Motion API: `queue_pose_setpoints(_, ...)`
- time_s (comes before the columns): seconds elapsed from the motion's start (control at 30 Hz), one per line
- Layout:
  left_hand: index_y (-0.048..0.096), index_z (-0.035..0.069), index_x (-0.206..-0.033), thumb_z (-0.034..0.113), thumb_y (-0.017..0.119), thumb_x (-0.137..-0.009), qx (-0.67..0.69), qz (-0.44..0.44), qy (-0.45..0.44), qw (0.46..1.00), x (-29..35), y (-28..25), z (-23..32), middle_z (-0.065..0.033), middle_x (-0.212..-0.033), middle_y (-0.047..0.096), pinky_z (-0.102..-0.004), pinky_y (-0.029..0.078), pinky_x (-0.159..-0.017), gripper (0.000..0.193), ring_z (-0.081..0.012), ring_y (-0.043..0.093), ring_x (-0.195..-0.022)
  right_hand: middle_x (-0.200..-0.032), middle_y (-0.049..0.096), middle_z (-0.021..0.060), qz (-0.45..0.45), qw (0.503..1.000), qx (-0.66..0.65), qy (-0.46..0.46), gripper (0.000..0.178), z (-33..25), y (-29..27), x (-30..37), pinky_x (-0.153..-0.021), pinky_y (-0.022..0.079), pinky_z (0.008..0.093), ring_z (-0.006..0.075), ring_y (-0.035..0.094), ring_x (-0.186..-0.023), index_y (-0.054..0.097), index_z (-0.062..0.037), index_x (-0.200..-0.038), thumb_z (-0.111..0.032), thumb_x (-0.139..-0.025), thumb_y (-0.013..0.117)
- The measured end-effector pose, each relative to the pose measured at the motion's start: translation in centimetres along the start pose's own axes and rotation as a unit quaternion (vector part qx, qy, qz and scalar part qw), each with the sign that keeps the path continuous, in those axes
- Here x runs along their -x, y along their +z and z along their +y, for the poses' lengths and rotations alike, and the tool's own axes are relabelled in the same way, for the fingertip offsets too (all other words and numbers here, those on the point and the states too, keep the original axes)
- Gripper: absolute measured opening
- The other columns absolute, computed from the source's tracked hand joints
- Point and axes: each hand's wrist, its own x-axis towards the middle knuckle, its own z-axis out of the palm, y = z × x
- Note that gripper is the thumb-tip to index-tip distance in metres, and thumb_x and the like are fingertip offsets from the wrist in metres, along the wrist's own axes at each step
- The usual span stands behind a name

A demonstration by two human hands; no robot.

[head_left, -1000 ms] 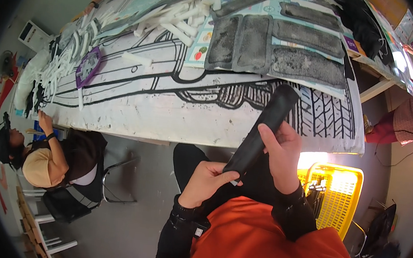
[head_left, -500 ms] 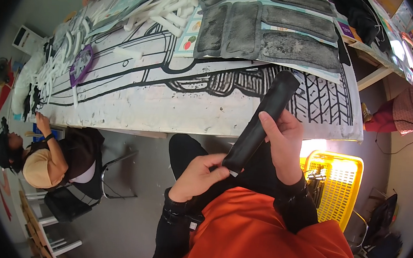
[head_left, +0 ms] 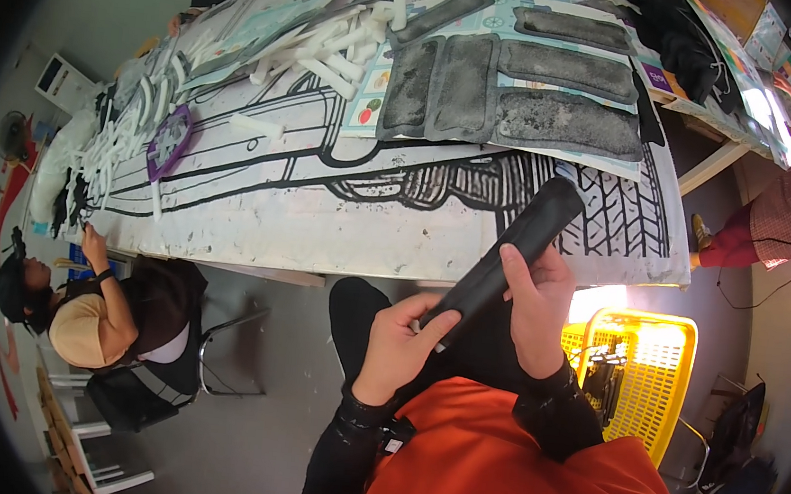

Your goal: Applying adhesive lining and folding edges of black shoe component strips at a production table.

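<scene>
A black rolled tube-like piece (head_left: 512, 249) slants up to the right over my lap, its far end reaching past the table edge. At its near end my left hand (head_left: 405, 343) grips it, thumb on top. My right hand (head_left: 539, 304) wraps around its middle from the right side, thumb lying along it. A small pale bit shows at the near end by my left fingers; what it is I cannot tell. On the table beyond lie several flat grey-black padded panels (head_left: 560, 122) on printed sheets.
The table (head_left: 301, 238) has a cloth with black line drawings. White foam-like sticks (head_left: 337, 62) pile up at the back; a purple-framed piece (head_left: 170, 142) lies left. A yellow basket (head_left: 679, 370) stands at my right. A seated person (head_left: 114, 306) works at left; others are behind and right.
My left hand has slid up a little over the near end, its thumb now on top of the tube. The view has shifted slightly, so the table sits lower.
</scene>
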Motion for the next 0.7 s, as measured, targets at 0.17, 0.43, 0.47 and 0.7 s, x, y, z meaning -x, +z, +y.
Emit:
queue_pose_setpoints(0.17, 0.075, 0.000, -0.092, 0.010, 0.079, -0.090, -0.159, -0.013, 0.049, 0.986, 1.2, -1.6, 0.6, -0.0058, -0.083, 0.070, -0.0288, 0.052, -0.068, 0.010, -0.0123, 0.066, -0.075, -0.090, 0.066, -0.0032, 0.070, 0.997, 0.029, -0.010, 0.009, 0.8, -1.2, 0.6, -0.071, 0.046, 0.0246, 0.0079, 0.057, -0.080, 0.069, -0.0046, -0.102, -0.011, -0.096, 0.072)
queue_pose_setpoints(0.43, 0.074, 0.002, -0.109, 0.023, 0.074, -0.094, -0.181, -0.166, 0.066, 0.967, 1.5, -0.7, -0.3, -0.0141, -0.094, 0.073, -0.0366, 0.051, -0.071, 0.026, -0.0300, 0.067, -0.080, -0.096, 0.065, 0.0063, -0.015, 0.991, 0.097, -0.094, 0.025, 5.1, -10.2, 0.9, -0.077, 0.049, 0.0288, 0.0133, 0.060, -0.087, 0.066, 0.0019, -0.105, -0.023, -0.104, 0.064)
queue_pose_setpoints(0.47, 0.074, 0.002, -0.109, 0.023, 0.074, -0.094, -0.180, -0.160, 0.073, 0.968, 1.3, -0.7, 0.1, -0.0141, -0.094, 0.073, -0.0366, 0.051, -0.071, 0.026, -0.0300, 0.067, -0.080, -0.096, 0.065, 0.0063, -0.023, 0.990, 0.096, -0.099, 0.025, 4.3, -9.6, 0.6, -0.077, 0.049, 0.0288, 0.0133, 0.060, -0.087, 0.066, 0.0019, -0.105, -0.023, -0.104, 0.064)
queue_pose_setpoints(0.7, 0.071, 0.001, -0.099, 0.022, 0.070, -0.094, -0.227, -0.124, 0.204, 0.944, 1.3, -1.3, 0.9, -0.0173, -0.088, 0.071, -0.0409, 0.052, -0.073, 0.022, -0.0349, 0.068, -0.081, -0.091, 0.066, 0.0042, -0.018, 0.981, 0.192, -0.015, 0.024, -0.5, -12.1, 0.3, -0.061, 0.047, 0.0223, 0.0102, 0.060, -0.072, 0.066, 0.0024, -0.105, -0.021, -0.106, 0.060)
